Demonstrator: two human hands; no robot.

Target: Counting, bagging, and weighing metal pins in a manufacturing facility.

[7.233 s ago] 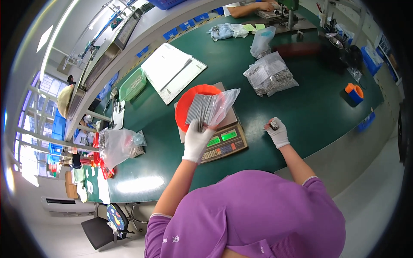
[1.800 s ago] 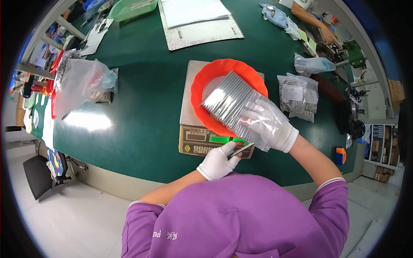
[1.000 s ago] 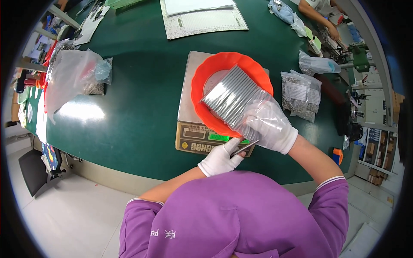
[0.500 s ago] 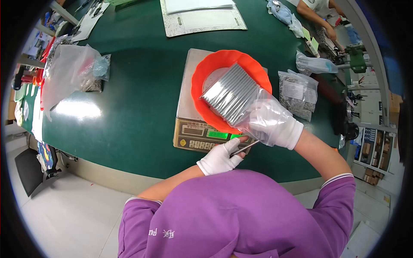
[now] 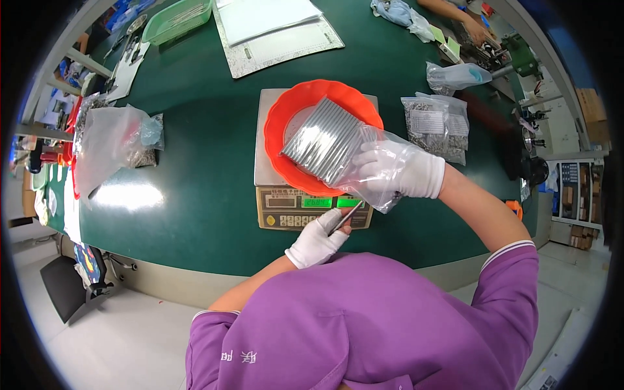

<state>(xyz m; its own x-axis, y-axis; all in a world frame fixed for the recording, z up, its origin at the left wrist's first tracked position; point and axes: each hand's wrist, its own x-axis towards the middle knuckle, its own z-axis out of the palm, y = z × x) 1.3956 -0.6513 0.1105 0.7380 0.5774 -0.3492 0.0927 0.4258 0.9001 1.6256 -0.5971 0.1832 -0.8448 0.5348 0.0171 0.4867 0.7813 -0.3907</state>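
Over the orange bowl [image 5: 279, 140], right hand [image 5: 396, 170] grips the bag of rods [image 5: 325, 140].

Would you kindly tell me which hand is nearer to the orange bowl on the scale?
Right. The right hand grips the clear bag of metal rods over the orange bowl; the left hand sits below the scale's keypad.

Our left hand [image 5: 318, 239], gloved white, sits at six o'clock with fingers pinched closed. Our right hand [image 5: 398, 170], gloved too, curls shut toward three o'clock, forearm bare.
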